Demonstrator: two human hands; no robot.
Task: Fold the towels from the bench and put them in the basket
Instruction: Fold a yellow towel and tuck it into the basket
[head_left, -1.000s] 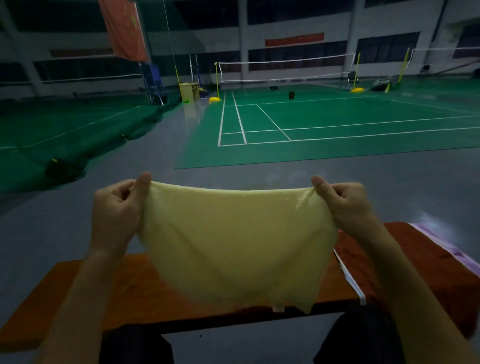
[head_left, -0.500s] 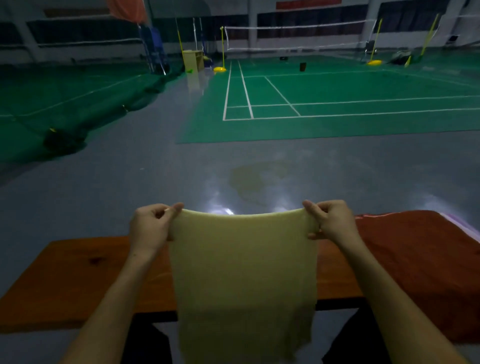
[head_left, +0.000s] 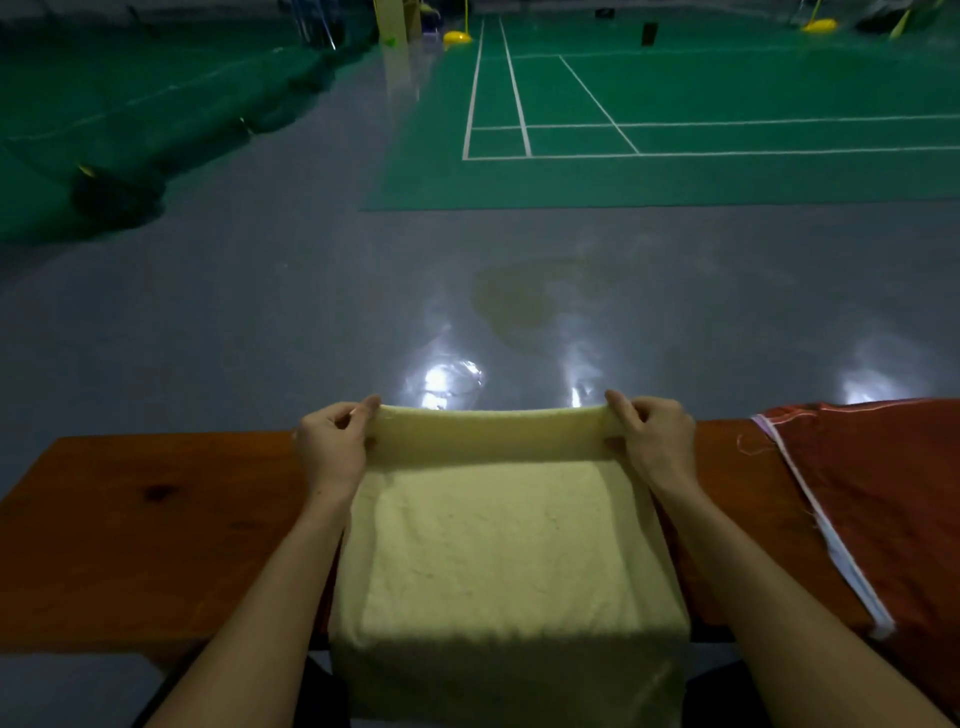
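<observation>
At the far edge of the yellow towel (head_left: 498, 540), the left hand (head_left: 332, 452) pinches one corner between thumb and curled fingers, and the right hand (head_left: 654, 447) pinches the other corner in the same way; both grips are closed on the cloth, and the edge between them is stretched almost straight. From this edge the towel goes down toward the person and lies across the wooden bench (head_left: 145, 530); its near part hangs over the front edge of the bench, in shadow. To the right, near but not touching the yellow one as far as I can see, a red towel (head_left: 883, 499) with a pale border lies on the bench, unfolded and hanging over the front too; behind the bench is a grey floor (head_left: 260, 312) with light reflections, and further a green court (head_left: 675, 104) with white lines.

I judge the task to be in its early part; the yellow towel is only being laid out, no finished fold shows on it, the red towel is untouched, and no basket is in view.

Compared with half a second ago, the towel no longer hangs free in the air from the two hands; the hands have come lower and forward, so the cloth now rests on the bench; the view also tilts more downward.
</observation>
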